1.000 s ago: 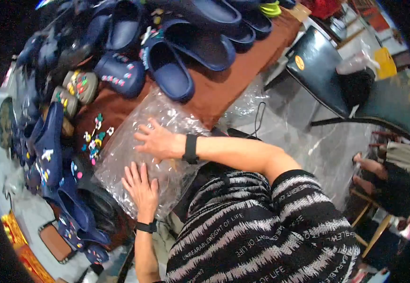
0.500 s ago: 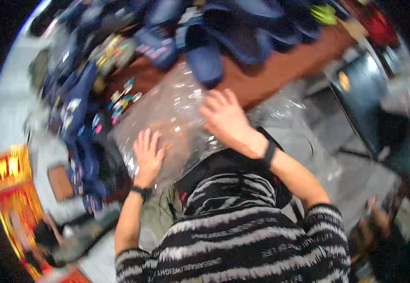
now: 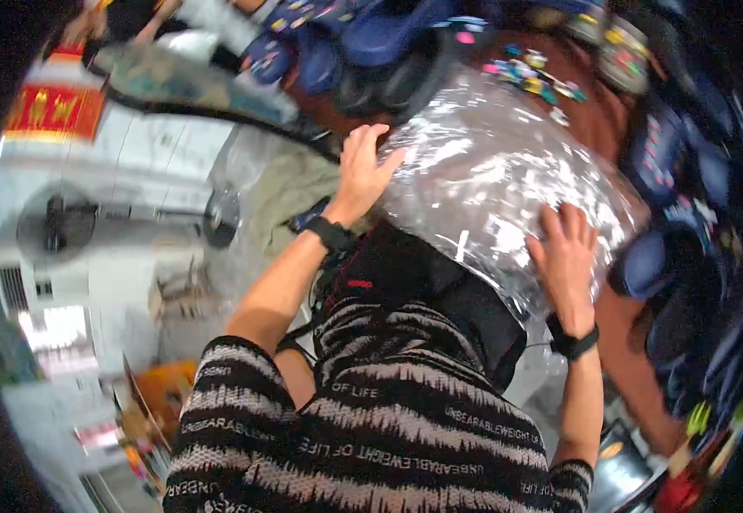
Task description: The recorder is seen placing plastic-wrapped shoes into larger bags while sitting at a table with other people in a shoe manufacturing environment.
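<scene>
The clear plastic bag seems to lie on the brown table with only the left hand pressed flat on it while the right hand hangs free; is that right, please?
Not quite. The head view shows both hands on the clear plastic bag: the left hand rests on its near-left edge and the right hand is spread flat on its right side. The bag does lie on the brown table.

Brown bench [image 3: 619,325] carrying heaps of dark blue clogs [image 3: 679,256] along right and top edges. Small colourful shoe charms [image 3: 535,70] lying scattered on bench near top. Red banner with gold marks [image 3: 53,111] hanging at upper left. Round fan [image 3: 55,227] standing on pale floor at left. Black chair [image 3: 619,466] showing at lower right, partly cut off.
</scene>
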`<move>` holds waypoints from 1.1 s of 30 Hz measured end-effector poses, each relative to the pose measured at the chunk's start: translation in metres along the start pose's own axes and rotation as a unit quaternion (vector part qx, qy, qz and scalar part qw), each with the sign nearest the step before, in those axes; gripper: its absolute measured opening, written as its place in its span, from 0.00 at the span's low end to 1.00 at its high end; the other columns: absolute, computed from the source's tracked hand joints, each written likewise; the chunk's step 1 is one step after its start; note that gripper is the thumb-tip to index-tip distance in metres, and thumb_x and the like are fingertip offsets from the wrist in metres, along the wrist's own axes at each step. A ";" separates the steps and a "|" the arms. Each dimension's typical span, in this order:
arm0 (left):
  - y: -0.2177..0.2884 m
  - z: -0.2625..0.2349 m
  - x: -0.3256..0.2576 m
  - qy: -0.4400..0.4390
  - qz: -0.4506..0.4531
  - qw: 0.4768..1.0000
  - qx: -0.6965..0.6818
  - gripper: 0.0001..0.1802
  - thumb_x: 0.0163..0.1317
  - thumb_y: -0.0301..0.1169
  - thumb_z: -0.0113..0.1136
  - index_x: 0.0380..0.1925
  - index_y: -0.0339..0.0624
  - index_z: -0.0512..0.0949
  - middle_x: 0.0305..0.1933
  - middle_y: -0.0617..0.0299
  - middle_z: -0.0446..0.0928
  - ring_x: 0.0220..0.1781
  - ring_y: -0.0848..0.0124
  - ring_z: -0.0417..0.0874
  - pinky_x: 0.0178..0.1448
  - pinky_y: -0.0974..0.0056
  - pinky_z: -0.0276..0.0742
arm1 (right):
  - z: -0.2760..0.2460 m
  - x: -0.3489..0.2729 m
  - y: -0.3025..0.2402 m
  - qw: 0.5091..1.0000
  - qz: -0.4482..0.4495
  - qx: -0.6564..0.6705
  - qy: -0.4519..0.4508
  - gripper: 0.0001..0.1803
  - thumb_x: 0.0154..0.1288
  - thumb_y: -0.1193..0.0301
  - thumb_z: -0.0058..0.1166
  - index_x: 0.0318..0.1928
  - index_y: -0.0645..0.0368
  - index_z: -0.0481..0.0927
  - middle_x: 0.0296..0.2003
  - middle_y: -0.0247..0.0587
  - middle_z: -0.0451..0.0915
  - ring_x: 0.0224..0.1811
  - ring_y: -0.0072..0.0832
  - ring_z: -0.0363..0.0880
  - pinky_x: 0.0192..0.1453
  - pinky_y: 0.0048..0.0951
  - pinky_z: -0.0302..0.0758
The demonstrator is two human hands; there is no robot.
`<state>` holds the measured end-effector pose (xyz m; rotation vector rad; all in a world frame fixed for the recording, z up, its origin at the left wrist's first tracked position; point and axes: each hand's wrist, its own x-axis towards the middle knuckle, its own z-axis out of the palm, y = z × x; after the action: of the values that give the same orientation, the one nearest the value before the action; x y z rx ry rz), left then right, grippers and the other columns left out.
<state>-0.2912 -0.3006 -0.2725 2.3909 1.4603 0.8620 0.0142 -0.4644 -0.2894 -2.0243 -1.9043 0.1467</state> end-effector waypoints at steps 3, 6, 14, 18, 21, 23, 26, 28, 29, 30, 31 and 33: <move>-0.066 0.019 -0.025 0.002 -0.239 0.969 -0.063 0.42 0.54 0.52 0.67 0.57 0.31 0.66 0.57 0.48 0.69 0.60 0.60 0.69 0.65 0.59 0.63 | 0.010 0.004 -0.003 0.999 -0.033 -0.020 -0.001 0.31 0.57 0.59 0.61 0.61 0.50 0.71 0.63 0.46 0.65 0.68 0.47 0.59 0.69 0.56 0.53; -0.058 0.038 -0.027 -0.090 -0.352 0.882 -0.301 0.49 0.53 0.55 0.67 0.62 0.28 0.60 0.57 0.49 0.70 0.58 0.61 0.71 0.64 0.61 0.64 | 0.014 -0.003 0.004 0.998 -0.023 -0.062 -0.002 0.31 0.59 0.59 0.59 0.63 0.50 0.70 0.64 0.46 0.64 0.69 0.46 0.57 0.70 0.56 0.51; -0.047 0.021 -0.005 -0.078 -0.289 0.819 -0.489 0.44 0.61 0.46 0.63 0.67 0.33 0.53 0.66 0.54 0.64 0.65 0.68 0.65 0.68 0.66 0.59 | 0.015 0.001 0.003 0.997 -0.047 -0.048 -0.026 0.30 0.65 0.59 0.53 0.66 0.53 0.66 0.65 0.49 0.63 0.69 0.48 0.55 0.72 0.55 0.47; -0.051 0.029 -0.017 -0.241 -0.333 0.690 -0.595 0.31 0.65 0.52 0.55 0.58 0.39 0.72 0.64 0.59 0.66 0.63 0.70 0.66 0.61 0.66 0.65 | 0.012 -0.005 0.009 0.995 -0.046 -0.084 -0.029 0.30 0.67 0.58 0.51 0.66 0.55 0.66 0.66 0.51 0.61 0.69 0.50 0.56 0.72 0.54 0.49; -0.052 -0.007 -0.013 -0.300 -0.293 0.702 -0.576 0.37 0.62 0.57 0.55 0.56 0.33 0.72 0.58 0.55 0.70 0.59 0.69 0.69 0.54 0.63 0.69 | 0.014 0.000 0.010 0.993 -0.058 -0.098 -0.032 0.30 0.69 0.56 0.48 0.66 0.57 0.65 0.65 0.52 0.62 0.68 0.51 0.57 0.71 0.52 0.52; -0.063 0.004 -0.018 -0.296 -0.274 0.701 -0.588 0.42 0.58 0.60 0.59 0.52 0.26 0.73 0.52 0.53 0.73 0.55 0.67 0.73 0.47 0.63 0.72 | 0.013 0.002 0.008 0.992 -0.072 -0.091 -0.046 0.29 0.69 0.56 0.46 0.66 0.57 0.65 0.65 0.52 0.62 0.67 0.52 0.57 0.70 0.52 0.53; -0.063 0.018 -0.022 -0.331 -0.171 0.772 -0.514 0.24 0.65 0.47 0.56 0.47 0.36 0.78 0.40 0.59 0.80 0.43 0.68 0.78 0.50 0.64 0.74 | 0.010 0.000 0.007 0.989 -0.075 -0.119 -0.048 0.29 0.71 0.56 0.44 0.66 0.57 0.65 0.65 0.54 0.62 0.67 0.53 0.58 0.69 0.53 0.54; -0.053 0.019 -0.017 -0.297 -0.132 0.861 -0.390 0.17 0.65 0.40 0.55 0.34 0.34 0.79 0.25 0.59 0.79 0.27 0.65 0.79 0.37 0.62 0.76 | 0.003 0.000 0.002 0.989 -0.078 -0.121 -0.043 0.28 0.72 0.56 0.42 0.66 0.57 0.65 0.64 0.56 0.62 0.66 0.53 0.58 0.68 0.53 0.56; -0.043 0.019 -0.017 -0.239 -0.161 0.876 -0.388 0.17 0.64 0.37 0.52 0.25 0.33 0.77 0.19 0.57 0.77 0.22 0.66 0.76 0.30 0.59 0.74 | 0.002 -0.002 0.005 0.988 -0.069 -0.132 -0.040 0.28 0.72 0.56 0.42 0.66 0.58 0.64 0.65 0.57 0.61 0.67 0.53 0.58 0.69 0.51 0.56; -0.037 0.018 -0.018 -0.247 -0.150 0.868 -0.403 0.17 0.64 0.37 0.52 0.25 0.33 0.77 0.19 0.57 0.77 0.22 0.66 0.76 0.30 0.59 0.74 | 0.002 -0.004 0.008 0.992 -0.058 -0.103 -0.044 0.28 0.70 0.60 0.46 0.66 0.59 0.64 0.65 0.57 0.60 0.67 0.54 0.58 0.70 0.49 0.56; -0.033 0.010 -0.020 -0.227 -0.252 0.823 -0.456 0.16 0.61 0.36 0.54 0.23 0.32 0.76 0.18 0.53 0.75 0.21 0.69 0.75 0.29 0.59 0.72 | 0.001 -0.004 0.004 0.993 -0.049 -0.092 -0.051 0.29 0.68 0.62 0.48 0.66 0.59 0.64 0.66 0.57 0.59 0.67 0.53 0.58 0.70 0.48 0.55; -0.041 0.005 -0.027 -0.236 -0.321 0.802 -0.445 0.16 0.61 0.36 0.55 0.24 0.33 0.76 0.18 0.53 0.75 0.22 0.72 0.75 0.30 0.62 0.72 | 0.002 0.003 -0.008 0.996 -0.025 -0.060 -0.062 0.30 0.64 0.67 0.51 0.66 0.58 0.65 0.66 0.57 0.59 0.68 0.52 0.57 0.71 0.47 0.54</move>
<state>-0.3274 -0.3035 -0.3056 1.1648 1.1390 0.5224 0.0057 -0.4610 -0.2884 -2.0870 -2.0843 0.1529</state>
